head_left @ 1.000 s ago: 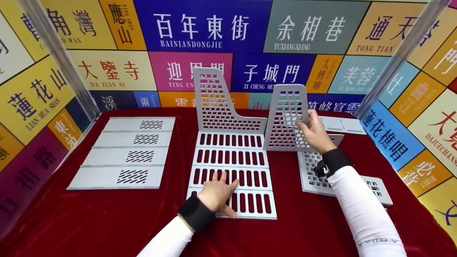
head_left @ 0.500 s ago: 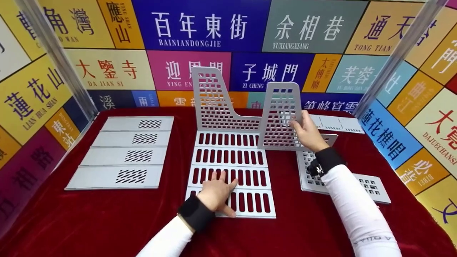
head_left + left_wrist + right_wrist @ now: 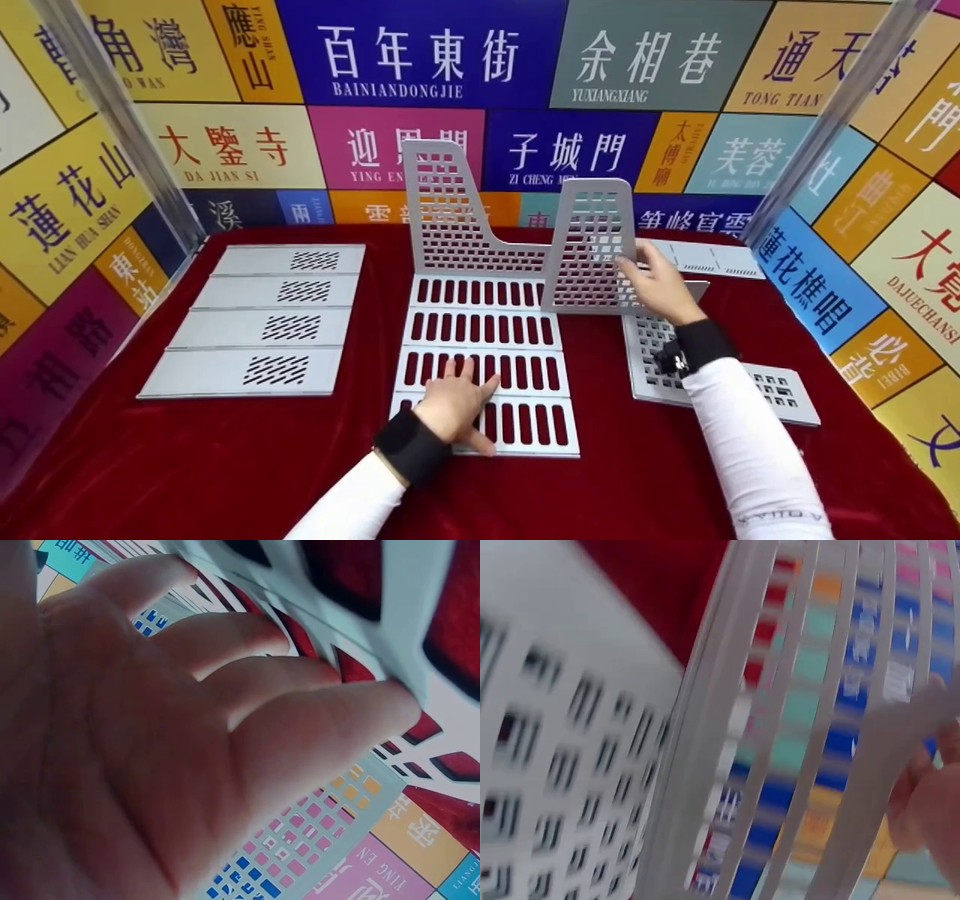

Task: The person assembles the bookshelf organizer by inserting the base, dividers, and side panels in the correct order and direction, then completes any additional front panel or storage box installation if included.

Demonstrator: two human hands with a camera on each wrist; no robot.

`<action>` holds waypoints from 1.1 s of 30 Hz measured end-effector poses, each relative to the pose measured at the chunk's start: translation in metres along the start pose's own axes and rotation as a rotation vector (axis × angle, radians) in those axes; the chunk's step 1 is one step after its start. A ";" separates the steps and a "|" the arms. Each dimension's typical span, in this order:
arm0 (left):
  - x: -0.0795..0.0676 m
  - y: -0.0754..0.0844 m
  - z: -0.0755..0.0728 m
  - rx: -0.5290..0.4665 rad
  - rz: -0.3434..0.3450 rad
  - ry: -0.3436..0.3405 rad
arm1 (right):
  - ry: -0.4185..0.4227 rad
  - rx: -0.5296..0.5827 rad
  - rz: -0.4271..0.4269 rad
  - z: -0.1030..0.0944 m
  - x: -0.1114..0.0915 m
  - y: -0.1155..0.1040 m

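Note:
In the head view, my left hand [image 3: 454, 409] lies with spread fingers on the white slotted panel [image 3: 517, 328], near its front end. The left wrist view has those fingertips right at the slots. My right hand [image 3: 660, 281] pinches the right edge of an upright grey perforated panel [image 3: 592, 247], which stands at the slotted panel's back right corner. A taller L-shaped perforated panel [image 3: 442, 210] rises along the back edge, partly hidden by the held one. Through the grid of the held panel in the right wrist view, my right hand's fingers [image 3: 930, 795] show beside its edge.
A folded-out grey panel [image 3: 255, 322] with slanted cut-outs lies to the left. Below my right arm is another perforated panel [image 3: 652, 360], with a smaller piece [image 3: 787, 394] beside it. A light plate [image 3: 720, 259] lies at the back right. Red cloth [image 3: 225, 465] covers the table.
The held perforated panel shifted left, then its top edge dropped slightly. My right hand went left with it and has since moved slightly right and down. My left hand keeps its place.

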State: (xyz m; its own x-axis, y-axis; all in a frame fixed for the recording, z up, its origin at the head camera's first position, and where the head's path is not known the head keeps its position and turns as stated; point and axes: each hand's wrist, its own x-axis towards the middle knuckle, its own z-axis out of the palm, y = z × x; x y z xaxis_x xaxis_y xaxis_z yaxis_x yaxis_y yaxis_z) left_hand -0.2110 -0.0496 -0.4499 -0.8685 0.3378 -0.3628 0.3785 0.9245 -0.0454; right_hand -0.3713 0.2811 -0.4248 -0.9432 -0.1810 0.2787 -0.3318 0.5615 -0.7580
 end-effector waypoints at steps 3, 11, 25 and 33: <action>0.000 0.000 0.000 -0.006 -0.005 -0.003 | 0.112 -0.151 0.033 -0.010 -0.011 0.014; 0.000 0.001 0.000 -0.006 -0.004 -0.005 | 0.256 -0.238 0.190 -0.025 -0.037 0.043; 0.001 -0.001 0.000 -0.012 -0.023 -0.003 | 0.022 -0.267 0.118 -0.027 -0.032 0.036; 0.003 0.002 0.000 -0.025 -0.025 0.009 | -0.232 -0.132 0.059 0.000 -0.017 0.006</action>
State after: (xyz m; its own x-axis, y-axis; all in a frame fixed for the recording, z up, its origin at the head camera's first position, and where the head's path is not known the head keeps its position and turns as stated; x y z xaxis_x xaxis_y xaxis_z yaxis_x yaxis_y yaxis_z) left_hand -0.2128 -0.0471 -0.4515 -0.8803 0.3161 -0.3538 0.3489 0.9367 -0.0311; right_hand -0.3572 0.2879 -0.4342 -0.9451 -0.3163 0.0819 -0.2846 0.6740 -0.6817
